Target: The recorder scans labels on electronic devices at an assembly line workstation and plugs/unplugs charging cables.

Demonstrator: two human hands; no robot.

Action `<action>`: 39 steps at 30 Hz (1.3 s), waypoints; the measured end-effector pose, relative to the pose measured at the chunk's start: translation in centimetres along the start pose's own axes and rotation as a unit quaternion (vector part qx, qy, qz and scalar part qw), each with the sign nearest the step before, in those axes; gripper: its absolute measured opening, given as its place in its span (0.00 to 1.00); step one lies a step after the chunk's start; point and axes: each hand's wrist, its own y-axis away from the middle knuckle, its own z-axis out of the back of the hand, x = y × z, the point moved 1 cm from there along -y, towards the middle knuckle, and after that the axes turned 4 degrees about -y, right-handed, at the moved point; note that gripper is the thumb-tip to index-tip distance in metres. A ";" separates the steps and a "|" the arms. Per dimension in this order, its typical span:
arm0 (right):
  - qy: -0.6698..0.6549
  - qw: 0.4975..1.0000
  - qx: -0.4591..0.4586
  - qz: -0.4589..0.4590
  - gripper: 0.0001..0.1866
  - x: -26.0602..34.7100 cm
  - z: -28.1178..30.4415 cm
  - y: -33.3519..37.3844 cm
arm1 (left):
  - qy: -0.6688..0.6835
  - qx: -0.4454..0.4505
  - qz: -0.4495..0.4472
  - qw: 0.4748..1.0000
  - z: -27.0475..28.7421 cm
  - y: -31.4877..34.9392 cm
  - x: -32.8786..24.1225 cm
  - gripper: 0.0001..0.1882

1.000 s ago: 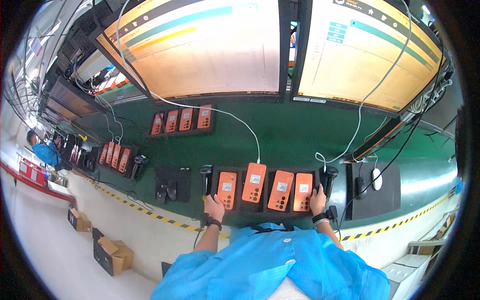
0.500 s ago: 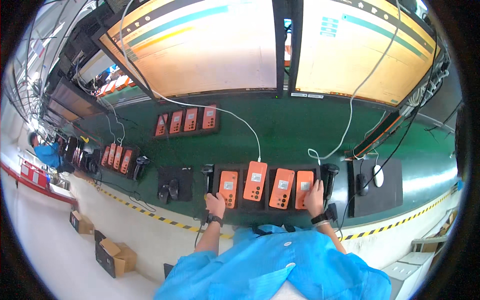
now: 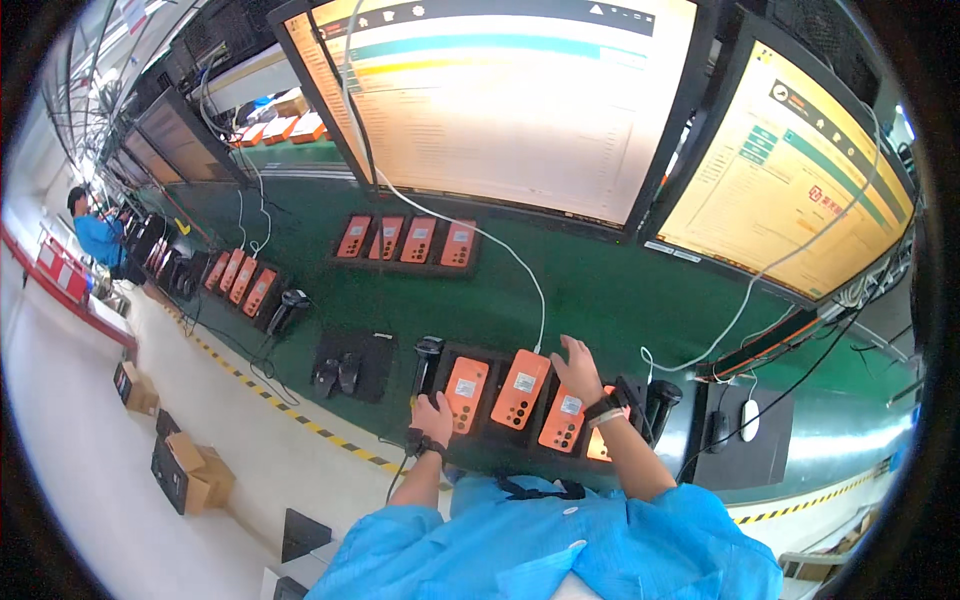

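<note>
Orange, white-labelled phones (image 3: 520, 392) lie by the spread right hand (image 3: 579, 372); left hand (image 3: 433, 418) curled, hold unclear.

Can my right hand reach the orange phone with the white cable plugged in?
Likely yes: the right hand is just right of that orange phone, nothing visibly standing between them; the white cable runs from its far end.

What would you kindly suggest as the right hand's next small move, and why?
Perhaps bring the right hand left to the white cable, since that hand appears empty and is just right of where the cable meets an orange phone.
</note>
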 end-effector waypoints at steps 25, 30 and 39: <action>-0.074 0.977 0.141 -0.143 0.24 -3.9 -4.6 -2.0 | 0.009 -0.035 -0.012 0.999 0.5 0.1 -0.4 0.23; -0.064 0.977 0.138 -0.152 0.24 -4.3 -4.8 -1.9 | 0.018 -0.013 -0.013 1.000 0.9 0.1 -0.4 0.23; -0.056 0.980 0.128 -0.141 0.22 -3.2 -4.4 -1.8 | 0.012 -0.020 -0.017 1.000 0.1 -0.1 0.2 0.24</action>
